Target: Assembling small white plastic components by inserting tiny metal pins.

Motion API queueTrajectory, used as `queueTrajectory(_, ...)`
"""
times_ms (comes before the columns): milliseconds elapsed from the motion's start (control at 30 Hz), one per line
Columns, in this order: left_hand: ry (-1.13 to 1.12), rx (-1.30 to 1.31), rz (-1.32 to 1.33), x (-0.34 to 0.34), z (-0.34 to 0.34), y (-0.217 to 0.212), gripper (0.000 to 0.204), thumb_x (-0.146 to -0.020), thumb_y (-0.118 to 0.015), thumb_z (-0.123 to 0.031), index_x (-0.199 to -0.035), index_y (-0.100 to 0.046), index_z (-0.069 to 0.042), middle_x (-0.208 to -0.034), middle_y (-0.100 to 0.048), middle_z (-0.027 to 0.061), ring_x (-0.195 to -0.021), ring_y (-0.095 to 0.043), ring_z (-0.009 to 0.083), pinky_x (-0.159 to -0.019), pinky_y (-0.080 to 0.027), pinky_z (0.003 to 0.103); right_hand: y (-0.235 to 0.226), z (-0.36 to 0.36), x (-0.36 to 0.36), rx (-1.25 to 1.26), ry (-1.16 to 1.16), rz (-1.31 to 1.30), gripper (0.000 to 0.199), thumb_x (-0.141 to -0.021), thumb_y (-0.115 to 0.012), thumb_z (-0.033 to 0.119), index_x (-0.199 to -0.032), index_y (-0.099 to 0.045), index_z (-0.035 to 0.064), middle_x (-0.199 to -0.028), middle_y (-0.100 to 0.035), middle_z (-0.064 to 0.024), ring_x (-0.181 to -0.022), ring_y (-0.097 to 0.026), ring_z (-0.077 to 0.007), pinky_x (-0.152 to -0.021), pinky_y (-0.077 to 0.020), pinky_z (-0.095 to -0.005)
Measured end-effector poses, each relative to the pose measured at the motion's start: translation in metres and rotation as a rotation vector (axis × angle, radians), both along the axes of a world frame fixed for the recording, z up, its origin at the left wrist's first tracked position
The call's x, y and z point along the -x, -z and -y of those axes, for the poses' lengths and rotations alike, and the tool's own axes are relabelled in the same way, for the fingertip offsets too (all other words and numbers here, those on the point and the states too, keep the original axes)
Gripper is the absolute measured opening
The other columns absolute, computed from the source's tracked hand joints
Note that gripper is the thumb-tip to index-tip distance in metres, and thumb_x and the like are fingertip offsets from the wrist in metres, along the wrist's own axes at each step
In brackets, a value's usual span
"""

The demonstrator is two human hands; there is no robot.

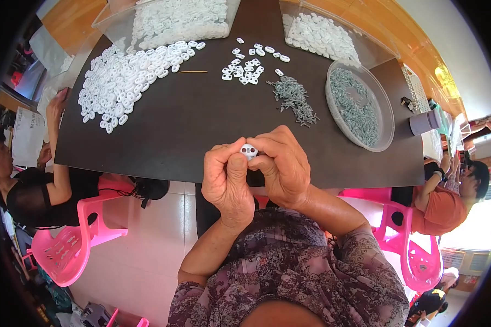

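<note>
Just above the table's near edge, both hands meet at a small white two-hole plastic piece, like a cord lock point(249, 152). My left hand point(228, 177) pinches its left side between thumb and fingers. From the right, the thumb and forefinger of my right hand point(285, 166) close on the same piece; its two dark holes face up. Ahead of the hands lie a loose group of white pieces with holes point(243, 71) and a heap of small grey springs point(294, 100). A wide pile of white oval pieces point(112, 84) spreads at the left.
Clear plastic bins of white pieces stand at the far left point(232, 15) and far right point(384, 48). A round tray point(388, 128) of grey springs lies at the right, near a grey cup point(424, 123). A thin orange stick point(193, 71) rests mid-table. People sit at both sides.
</note>
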State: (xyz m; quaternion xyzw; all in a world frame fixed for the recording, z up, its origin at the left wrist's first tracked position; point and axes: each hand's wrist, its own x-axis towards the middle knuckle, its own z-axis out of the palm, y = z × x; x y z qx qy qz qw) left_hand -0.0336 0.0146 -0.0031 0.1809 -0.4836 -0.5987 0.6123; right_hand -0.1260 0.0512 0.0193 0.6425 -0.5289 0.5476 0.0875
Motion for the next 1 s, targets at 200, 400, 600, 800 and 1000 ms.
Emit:
queueTrajectory(200,-0.007,0.017,0.025,0.002,-0.001,0.003,0.016,-0.094,-0.051,-0.012,-0.100,-0.056,0.002,-0.087,-0.053,0.0015,-0.077,-0.049,0.0072,-0.071,-0.042,0.022,0.005,0.002,-0.001,0.031,0.037,0.001,0.028,-0.072,-0.068,0.000,-0.098,-0.057,-0.0033,-0.080,-0.057,-0.0124,-0.065,-0.052,-0.0243,-0.054,-0.0427,-0.0313)
queueTrajectory(400,0.064,-0.136,-0.040,0.000,-0.004,0.003,0.018,-0.095,-0.049,-0.015,-0.103,-0.053,0.001,-0.092,-0.056,0.0038,-0.083,-0.052,0.0077,-0.076,-0.045,0.023,0.004,0.002,-0.008,0.025,0.094,-0.030,0.027,-0.075,-0.066,0.001,-0.099,-0.056,-0.0027,-0.084,-0.056,-0.0130,-0.069,-0.051,-0.0250,-0.056,-0.0431,-0.0321)
queueTrajectory(600,0.090,-0.152,-0.075,-0.002,-0.005,0.002,0.019,-0.096,-0.049,-0.017,-0.103,-0.053,0.000,-0.093,-0.055,0.0036,-0.084,-0.052,0.0075,-0.077,-0.045,0.022,0.005,0.003,-0.010,0.017,0.103,0.015,0.025,-0.076,-0.066,0.004,-0.099,-0.056,-0.0019,-0.084,-0.056,-0.0128,-0.071,-0.050,-0.0256,-0.058,-0.0430,-0.0334)
queueTrajectory(800,0.053,-0.057,-0.044,-0.001,-0.006,0.002,0.019,-0.096,-0.049,-0.018,-0.101,-0.053,0.000,-0.084,-0.049,0.0001,-0.077,-0.047,0.0053,-0.070,-0.041,0.021,0.005,0.006,-0.012,0.071,0.106,0.019,0.024,-0.075,-0.067,0.004,-0.096,-0.056,-0.0017,-0.081,-0.055,-0.0116,-0.068,-0.050,-0.0246,-0.056,-0.0422,-0.0323)
queueTrajectory(1000,-0.014,0.007,-0.027,0.003,-0.006,0.006,0.017,-0.095,-0.049,-0.014,-0.100,-0.054,0.002,-0.083,-0.049,0.0012,-0.074,-0.043,0.0072,-0.067,-0.038,0.020,0.006,0.008,-0.008,0.123,0.095,-0.066,0.026,-0.072,-0.068,0.002,-0.094,-0.056,-0.0029,-0.078,-0.054,-0.0113,-0.063,-0.049,-0.0235,-0.053,-0.0409,-0.0316)
